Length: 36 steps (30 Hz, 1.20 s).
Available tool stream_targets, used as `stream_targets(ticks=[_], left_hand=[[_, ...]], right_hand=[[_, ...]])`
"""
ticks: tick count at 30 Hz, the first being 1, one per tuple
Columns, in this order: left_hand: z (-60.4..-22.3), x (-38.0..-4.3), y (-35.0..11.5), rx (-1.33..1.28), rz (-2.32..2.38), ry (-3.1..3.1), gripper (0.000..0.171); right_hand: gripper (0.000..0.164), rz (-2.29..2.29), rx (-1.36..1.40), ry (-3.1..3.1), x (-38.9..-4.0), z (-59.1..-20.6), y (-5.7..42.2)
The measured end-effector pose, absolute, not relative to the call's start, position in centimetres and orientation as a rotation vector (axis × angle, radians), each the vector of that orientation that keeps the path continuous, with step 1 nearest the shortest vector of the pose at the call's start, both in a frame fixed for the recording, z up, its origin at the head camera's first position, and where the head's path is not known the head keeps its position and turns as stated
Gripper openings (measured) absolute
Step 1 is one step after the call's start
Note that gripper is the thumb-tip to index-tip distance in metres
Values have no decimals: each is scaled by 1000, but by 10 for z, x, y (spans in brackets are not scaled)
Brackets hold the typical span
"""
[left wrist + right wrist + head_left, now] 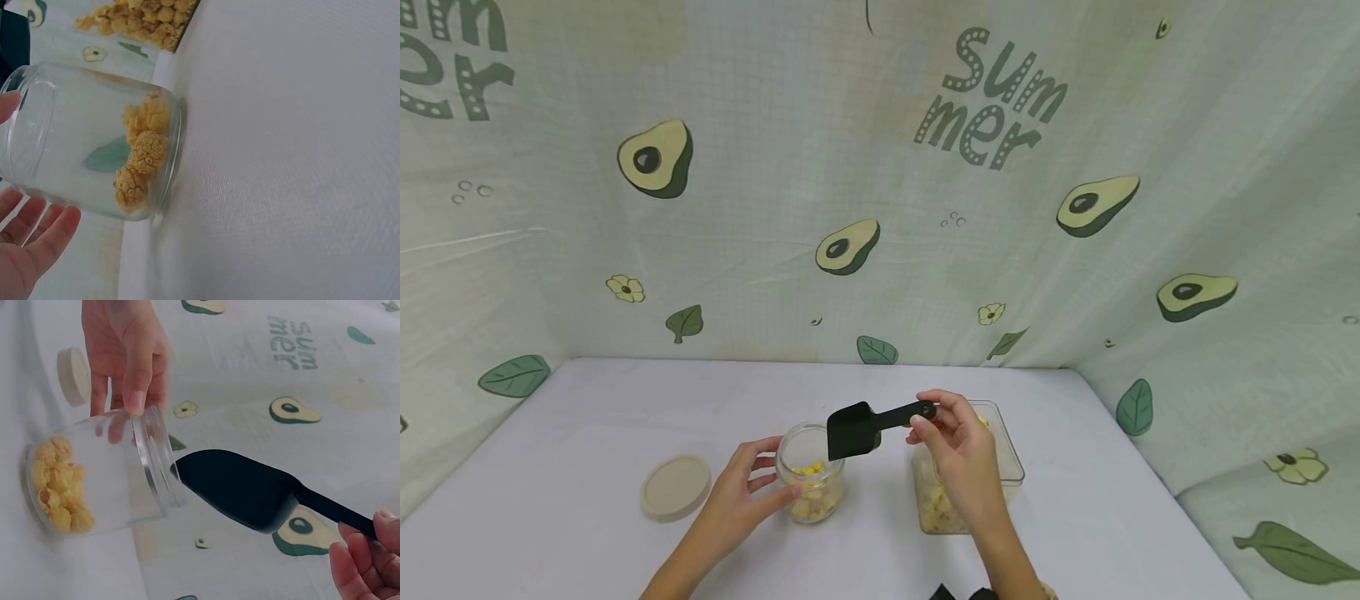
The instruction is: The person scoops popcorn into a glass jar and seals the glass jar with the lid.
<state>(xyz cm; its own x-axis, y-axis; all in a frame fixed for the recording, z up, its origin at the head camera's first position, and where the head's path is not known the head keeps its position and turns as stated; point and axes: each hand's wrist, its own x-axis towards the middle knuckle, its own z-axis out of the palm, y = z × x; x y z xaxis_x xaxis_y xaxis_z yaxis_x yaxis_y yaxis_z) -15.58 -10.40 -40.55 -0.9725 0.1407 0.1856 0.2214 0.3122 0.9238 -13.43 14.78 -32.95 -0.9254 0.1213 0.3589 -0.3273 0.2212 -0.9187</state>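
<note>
My left hand [741, 493] holds a clear glass jar [119, 481] near its rim, thumb on one side and fingers on the other. The jar stands upright on the table, with several yellow popcorn pieces [147, 150] at its bottom. In my right hand [958, 446] is a black plastic scoop [237, 487], pinched by the end of its handle. The scoop's blade is tilted down over the jar, its tip right at the mouth in the right wrist view. What the blade holds is hidden from the head camera.
A clear square container [1017, 478] of popcorn stands to the right, partly behind my right hand. Left of the jar, a round beige lid [675, 488] lies on the white table [587, 442]. An avocado-print cloth [760, 200] hangs behind the table.
</note>
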Motion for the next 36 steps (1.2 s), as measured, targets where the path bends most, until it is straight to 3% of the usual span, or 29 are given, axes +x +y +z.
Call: stream_targets(ticks=[21, 36], left_hand=[[-409, -156, -104, -367, -1756, -2462, 61], [-409, -154, -107, -419, -1674, -2459, 65]], right_hand=[[25, 1678, 48, -2074, -132, -322, 165], [23, 1570, -42, -1863, -128, -309, 208]])
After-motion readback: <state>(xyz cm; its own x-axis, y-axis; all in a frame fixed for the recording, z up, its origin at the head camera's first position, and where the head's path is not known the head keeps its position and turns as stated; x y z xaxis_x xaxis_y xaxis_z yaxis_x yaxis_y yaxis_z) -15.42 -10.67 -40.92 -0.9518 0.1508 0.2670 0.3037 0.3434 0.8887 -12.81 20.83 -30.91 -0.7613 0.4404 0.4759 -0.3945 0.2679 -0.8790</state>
